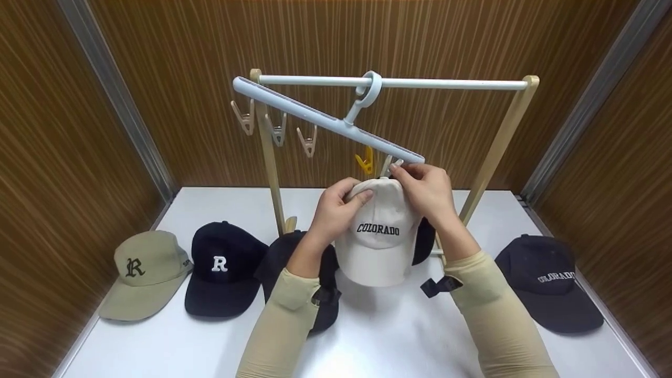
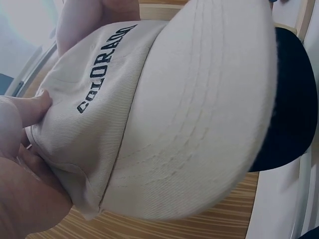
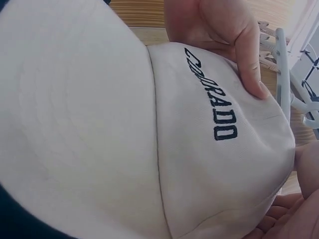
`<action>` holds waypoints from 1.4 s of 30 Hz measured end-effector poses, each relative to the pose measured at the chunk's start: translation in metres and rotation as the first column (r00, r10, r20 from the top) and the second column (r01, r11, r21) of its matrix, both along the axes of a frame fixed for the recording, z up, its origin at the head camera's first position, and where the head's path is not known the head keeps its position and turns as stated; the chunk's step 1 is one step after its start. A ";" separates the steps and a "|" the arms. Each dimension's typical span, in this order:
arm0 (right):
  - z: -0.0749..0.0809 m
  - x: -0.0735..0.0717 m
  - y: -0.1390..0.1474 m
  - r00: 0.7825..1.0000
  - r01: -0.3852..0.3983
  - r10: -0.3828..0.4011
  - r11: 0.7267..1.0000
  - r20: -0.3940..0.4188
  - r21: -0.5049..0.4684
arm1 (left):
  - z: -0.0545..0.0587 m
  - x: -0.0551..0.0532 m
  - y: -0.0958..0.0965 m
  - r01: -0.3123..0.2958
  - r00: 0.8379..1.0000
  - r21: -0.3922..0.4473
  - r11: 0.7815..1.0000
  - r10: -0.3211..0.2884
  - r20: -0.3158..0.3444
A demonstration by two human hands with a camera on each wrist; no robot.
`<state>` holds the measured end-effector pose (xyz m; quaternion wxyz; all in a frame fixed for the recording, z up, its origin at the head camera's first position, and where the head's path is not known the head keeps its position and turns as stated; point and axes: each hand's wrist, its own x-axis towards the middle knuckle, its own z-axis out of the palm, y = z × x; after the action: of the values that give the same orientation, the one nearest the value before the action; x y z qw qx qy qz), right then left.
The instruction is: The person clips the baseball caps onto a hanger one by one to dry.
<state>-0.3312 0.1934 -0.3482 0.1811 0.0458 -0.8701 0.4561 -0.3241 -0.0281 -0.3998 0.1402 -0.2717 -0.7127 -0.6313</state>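
A cream baseball cap [image 1: 379,265] lettered COLORADO hangs brim down below the low right end of a tilted pale blue hanger [image 1: 299,109]. My left hand [image 1: 333,210] grips its crown, the thumb [image 3: 254,82] pressed on the front panel in the right wrist view. At the cap's top, my right hand [image 1: 430,191] pinches a pale clip [image 1: 387,167] under the hanger's end. Whether the clip's jaws have caught the fabric cannot be told. Behind the cream cap, a dark cap [image 1: 424,241] is mostly hidden. A yellow clip [image 1: 366,160] hangs just left of the pale one.
The hanger hooks over the white bar [image 1: 451,84] of a wooden-legged rack [image 1: 499,142]. More clips [image 1: 308,142] hang along its raised left side. On the white table lie an olive cap [image 1: 147,268], a navy R cap [image 1: 223,273], a black cap [image 1: 283,257] and a dark COLORADO cap [image 1: 546,278].
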 end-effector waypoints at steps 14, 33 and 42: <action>0.003 -0.005 -0.013 0.999 0.025 -0.024 0.999 0.030 -0.037 | -0.001 0.000 -0.003 0.027 1.000 -0.006 1.000 -0.027 0.014; 0.000 -0.014 -0.018 0.999 0.047 -0.044 0.995 0.026 -0.092 | -0.002 0.000 -0.006 0.000 1.000 -0.032 0.999 0.001 0.016; 0.000 -0.015 -0.019 0.999 0.049 -0.048 0.993 0.007 -0.103 | -0.003 0.001 -0.005 0.013 1.000 -0.027 1.000 -0.012 0.022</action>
<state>-0.3464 0.1740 -0.3479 0.1921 0.0141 -0.8467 0.4960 -0.3234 -0.0333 -0.4031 0.1245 -0.2710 -0.7210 -0.6255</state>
